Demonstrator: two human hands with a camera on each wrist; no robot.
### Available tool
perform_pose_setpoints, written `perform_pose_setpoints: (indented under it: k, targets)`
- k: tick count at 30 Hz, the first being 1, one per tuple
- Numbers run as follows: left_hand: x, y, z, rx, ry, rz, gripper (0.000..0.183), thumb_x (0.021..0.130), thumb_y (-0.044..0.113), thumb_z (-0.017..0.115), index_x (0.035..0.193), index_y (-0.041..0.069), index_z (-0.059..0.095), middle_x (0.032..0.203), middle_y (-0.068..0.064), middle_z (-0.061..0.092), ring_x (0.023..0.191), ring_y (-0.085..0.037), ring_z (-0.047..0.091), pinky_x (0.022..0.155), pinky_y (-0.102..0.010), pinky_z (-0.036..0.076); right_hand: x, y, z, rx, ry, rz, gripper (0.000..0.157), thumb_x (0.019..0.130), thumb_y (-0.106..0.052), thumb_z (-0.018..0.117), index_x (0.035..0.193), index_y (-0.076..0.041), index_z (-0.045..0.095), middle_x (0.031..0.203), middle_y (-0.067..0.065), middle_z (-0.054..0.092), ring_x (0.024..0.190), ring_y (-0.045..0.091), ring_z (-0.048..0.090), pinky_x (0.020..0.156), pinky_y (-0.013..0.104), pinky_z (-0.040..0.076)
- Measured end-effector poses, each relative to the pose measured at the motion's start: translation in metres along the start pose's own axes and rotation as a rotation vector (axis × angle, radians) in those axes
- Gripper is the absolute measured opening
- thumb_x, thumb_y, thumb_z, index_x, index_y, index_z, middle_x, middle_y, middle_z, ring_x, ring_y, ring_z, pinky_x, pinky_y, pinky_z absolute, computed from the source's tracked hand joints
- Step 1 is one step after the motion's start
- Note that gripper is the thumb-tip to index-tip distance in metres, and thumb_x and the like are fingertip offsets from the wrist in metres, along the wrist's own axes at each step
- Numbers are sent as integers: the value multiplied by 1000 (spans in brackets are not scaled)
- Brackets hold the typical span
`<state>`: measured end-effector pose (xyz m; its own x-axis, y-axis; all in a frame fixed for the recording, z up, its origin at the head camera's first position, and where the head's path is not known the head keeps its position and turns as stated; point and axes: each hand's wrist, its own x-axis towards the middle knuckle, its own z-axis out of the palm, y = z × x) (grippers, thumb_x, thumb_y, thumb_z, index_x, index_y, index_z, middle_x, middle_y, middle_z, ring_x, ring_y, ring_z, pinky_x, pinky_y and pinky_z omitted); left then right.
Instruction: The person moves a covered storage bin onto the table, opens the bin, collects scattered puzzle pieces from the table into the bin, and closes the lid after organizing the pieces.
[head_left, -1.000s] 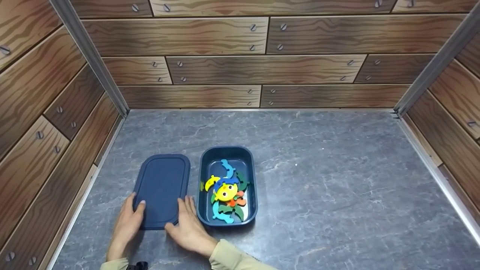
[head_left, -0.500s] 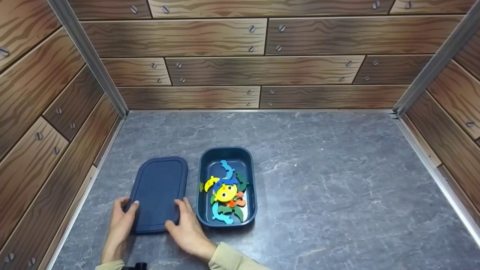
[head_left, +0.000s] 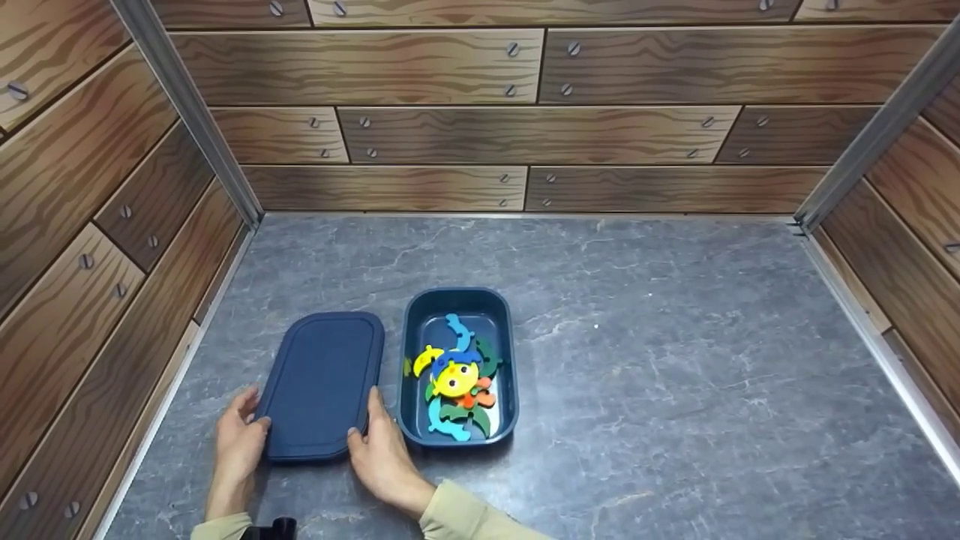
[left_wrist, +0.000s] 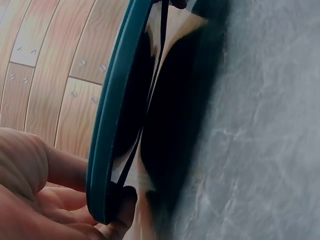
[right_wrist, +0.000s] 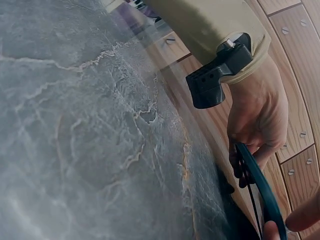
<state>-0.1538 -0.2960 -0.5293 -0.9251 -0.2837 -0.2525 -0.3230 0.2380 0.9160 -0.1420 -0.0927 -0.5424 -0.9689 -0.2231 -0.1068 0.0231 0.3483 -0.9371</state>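
Note:
A dark blue rectangular lid (head_left: 322, 390) is held between both hands, its near side raised off the table. My left hand (head_left: 238, 442) grips the lid's left edge near the front corner. In the left wrist view, the thumb lies over the lid's rim (left_wrist: 112, 115) and fingertips (left_wrist: 127, 200) curl beneath. My right hand (head_left: 384, 456) pinches the right edge; in the right wrist view its fingertips (right_wrist: 271, 231) sit at the rim. Beside that hand stands an uncovered dark blue box (head_left: 513, 390) holding several colourful flat toy pieces (head_left: 456, 379), one yellow with eyes.
A grey marble-patterned tabletop (head_left: 660, 375) extends right and behind the box. Wood-print walls (head_left: 427, 135) with metal corner strips close in the back and both sides. A black camera (right_wrist: 217, 80) is strapped at the left wrist.
The lid's near end has come up off the table. My right hand has shifted slightly right, its fingers now at the lid's side edge. The box and toy pieces stay put.

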Motion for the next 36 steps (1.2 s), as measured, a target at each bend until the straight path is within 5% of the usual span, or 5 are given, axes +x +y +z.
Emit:
perform_pose_setpoints:
  k: [4, 11, 20, 26, 36]
  targets:
    - [-2, 0, -5, -50, -17, -42, 56, 89, -10, 37, 143, -11, 23, 143, -31, 27, 136, -39, 20, 109, -40, 26, -1, -1, 2, -1, 15, -5, 66, 92, -13, 54, 147, 2, 19, 149, 16, 26, 123, 16, 41, 107, 34, 31]
    - [-6, 2, -9, -43, -6, -62, 54, 90, -7, 42, 142, -9, 30, 141, -28, 34, 126, -33, 37, 74, -6, 39, -3, -4, -1, 73, 11, -12, 69, 91, -10, 57, 148, 0, 19, 117, 10, 58, 51, 6, 47, 58, 21, 47]
    - [-8, 8, -8, -126, 39, -49, 55, 84, -6, 52, 138, -7, 39, 130, -23, 47, 93, -10, 56, 72, -18, 49, -9, -17, -15, 148, -6, -27, 71, 92, -11, 57, 150, -8, 17, 109, 2, 56, 46, 7, 45, 44, 22, 44]
    - [-8, 20, -8, -137, 34, -48, 56, 85, -1, 57, 138, -3, 42, 122, -17, 53, 84, -6, 58, 74, -18, 49, -7, -24, -28, 202, -18, -70, 70, 92, -9, 55, 151, -11, 15, 64, -3, 45, 43, 7, 40, 41, 21, 39]
    - [-13, 37, 2, -140, -9, -51, 56, 85, 0, 61, 138, 1, 44, 115, -11, 57, 88, -8, 57, 79, -18, 47, -10, -25, -53, 244, 22, -82, 71, 90, -7, 57, 150, -9, 19, 73, 0, 48, 47, 7, 41, 42, 18, 38]
